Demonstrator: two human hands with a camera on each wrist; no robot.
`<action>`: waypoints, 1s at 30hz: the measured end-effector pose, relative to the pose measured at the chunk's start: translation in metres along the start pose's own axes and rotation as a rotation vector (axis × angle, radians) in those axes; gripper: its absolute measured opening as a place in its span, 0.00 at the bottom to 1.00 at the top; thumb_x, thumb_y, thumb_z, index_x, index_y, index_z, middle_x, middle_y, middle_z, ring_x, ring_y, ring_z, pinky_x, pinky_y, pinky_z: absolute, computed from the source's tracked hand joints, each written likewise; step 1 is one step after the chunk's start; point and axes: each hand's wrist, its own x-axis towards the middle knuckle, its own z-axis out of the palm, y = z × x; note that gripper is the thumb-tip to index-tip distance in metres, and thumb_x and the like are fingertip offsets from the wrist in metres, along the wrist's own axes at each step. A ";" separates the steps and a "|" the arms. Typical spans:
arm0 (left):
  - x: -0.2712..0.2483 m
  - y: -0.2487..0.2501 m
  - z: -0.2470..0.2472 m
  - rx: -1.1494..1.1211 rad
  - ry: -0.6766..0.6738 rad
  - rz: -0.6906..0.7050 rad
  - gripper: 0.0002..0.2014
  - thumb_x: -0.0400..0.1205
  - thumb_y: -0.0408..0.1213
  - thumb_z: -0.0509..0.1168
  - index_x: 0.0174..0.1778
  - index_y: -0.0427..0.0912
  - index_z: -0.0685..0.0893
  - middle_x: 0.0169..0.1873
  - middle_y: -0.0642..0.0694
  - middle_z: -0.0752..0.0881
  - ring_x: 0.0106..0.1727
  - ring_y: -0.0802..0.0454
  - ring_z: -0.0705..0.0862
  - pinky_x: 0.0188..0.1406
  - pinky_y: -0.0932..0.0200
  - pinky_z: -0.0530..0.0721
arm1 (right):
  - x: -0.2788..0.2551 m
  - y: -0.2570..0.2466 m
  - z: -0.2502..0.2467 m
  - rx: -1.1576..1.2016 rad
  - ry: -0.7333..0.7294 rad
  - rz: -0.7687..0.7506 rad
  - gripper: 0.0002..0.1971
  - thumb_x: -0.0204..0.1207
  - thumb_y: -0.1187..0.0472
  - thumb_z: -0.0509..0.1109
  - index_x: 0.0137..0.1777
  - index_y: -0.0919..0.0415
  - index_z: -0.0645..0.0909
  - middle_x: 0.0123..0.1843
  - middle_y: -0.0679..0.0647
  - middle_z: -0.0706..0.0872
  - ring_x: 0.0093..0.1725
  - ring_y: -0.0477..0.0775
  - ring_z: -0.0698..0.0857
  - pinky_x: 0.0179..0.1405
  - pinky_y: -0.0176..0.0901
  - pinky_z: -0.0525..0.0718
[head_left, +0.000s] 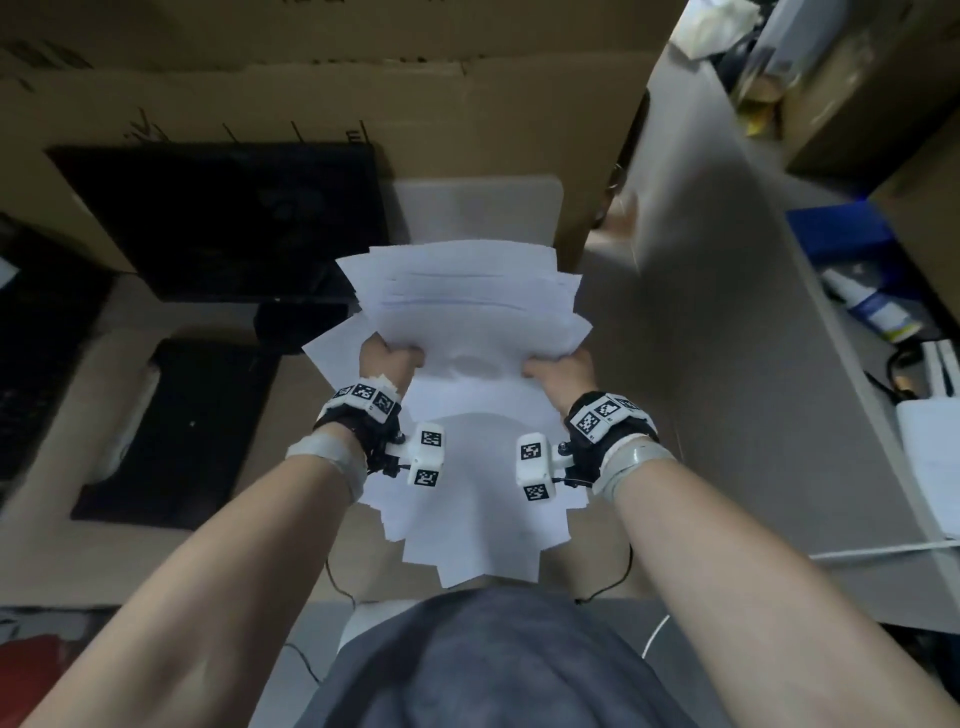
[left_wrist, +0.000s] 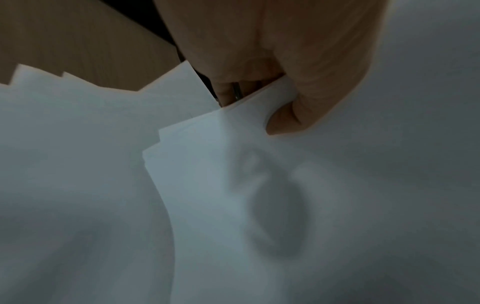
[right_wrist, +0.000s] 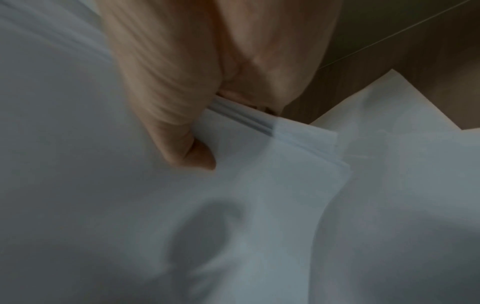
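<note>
A fanned, uneven stack of white paper sheets (head_left: 467, 312) is held up in front of my chest, above the desk. My left hand (head_left: 387, 358) grips its left edge, thumb on top and fingers hidden beneath. My right hand (head_left: 558, 366) grips the right edge the same way. The sheets sag and buckle between the hands. In the left wrist view the left hand (left_wrist: 259, 96) pinches the stack of paper (left_wrist: 233, 185), thumb pressed on the top sheet. In the right wrist view the right hand (right_wrist: 207, 127) pinches several layered edges of the paper (right_wrist: 259, 195).
A black monitor (head_left: 223, 218) and cardboard boxes (head_left: 311, 78) stand behind the papers. A black keyboard (head_left: 171, 436) lies on the desk at left. A grey partition (head_left: 727, 312) runs along the right; beyond it are a white bottle (head_left: 867, 306) and a white device (head_left: 930, 462).
</note>
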 end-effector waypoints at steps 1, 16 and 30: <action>-0.006 -0.004 -0.002 0.031 0.008 -0.001 0.11 0.67 0.19 0.66 0.44 0.32 0.81 0.41 0.39 0.84 0.42 0.43 0.80 0.39 0.58 0.79 | -0.003 0.001 -0.002 -0.031 -0.036 0.007 0.09 0.67 0.77 0.75 0.37 0.63 0.81 0.34 0.49 0.84 0.37 0.51 0.83 0.29 0.29 0.81; -0.014 -0.003 -0.008 0.045 -0.148 0.043 0.26 0.68 0.22 0.68 0.63 0.36 0.79 0.53 0.42 0.86 0.54 0.43 0.85 0.38 0.63 0.80 | -0.004 -0.004 0.004 -0.073 -0.105 0.032 0.15 0.66 0.71 0.80 0.50 0.61 0.83 0.41 0.49 0.87 0.42 0.51 0.86 0.33 0.29 0.79; 0.001 0.019 -0.004 -0.330 -0.090 0.064 0.40 0.67 0.63 0.71 0.71 0.45 0.73 0.67 0.46 0.80 0.69 0.49 0.78 0.68 0.53 0.73 | -0.016 -0.015 0.018 0.012 0.057 0.066 0.49 0.46 0.32 0.86 0.68 0.48 0.76 0.58 0.44 0.88 0.58 0.48 0.87 0.65 0.54 0.82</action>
